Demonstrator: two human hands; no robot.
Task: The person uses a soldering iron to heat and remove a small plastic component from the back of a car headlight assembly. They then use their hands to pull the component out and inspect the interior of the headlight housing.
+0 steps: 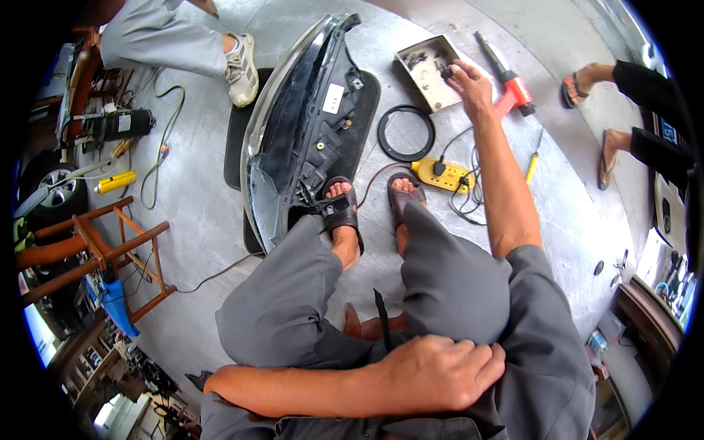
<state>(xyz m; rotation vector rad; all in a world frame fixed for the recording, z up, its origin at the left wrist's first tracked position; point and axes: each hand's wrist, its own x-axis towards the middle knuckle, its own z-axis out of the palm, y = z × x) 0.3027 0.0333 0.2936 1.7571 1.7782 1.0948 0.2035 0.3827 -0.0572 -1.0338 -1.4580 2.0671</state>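
My right arm stretches out over a shallow, light-coloured open box [438,94] holding small black parts. At its near right rim my right hand [471,86] is closed, with a small black part [446,73] at its fingertips. My left forearm crosses my lap, and my left hand [444,370] rests there curled. Whatever its fingers may hold is hidden. A large car headlight [312,125], with a dark housing and clear lens edge, lies on a black mat [364,99] by my foot. Beside the box sits a black ring [382,141].
Right of the box lies a red heat gun [515,92]. A yellow power strip [449,176] with plugs and looped cables is near my feet, by a yellow screwdriver [533,165]. A wooden stool [110,257] stands left. Other people's feet [242,70] are around the far side.
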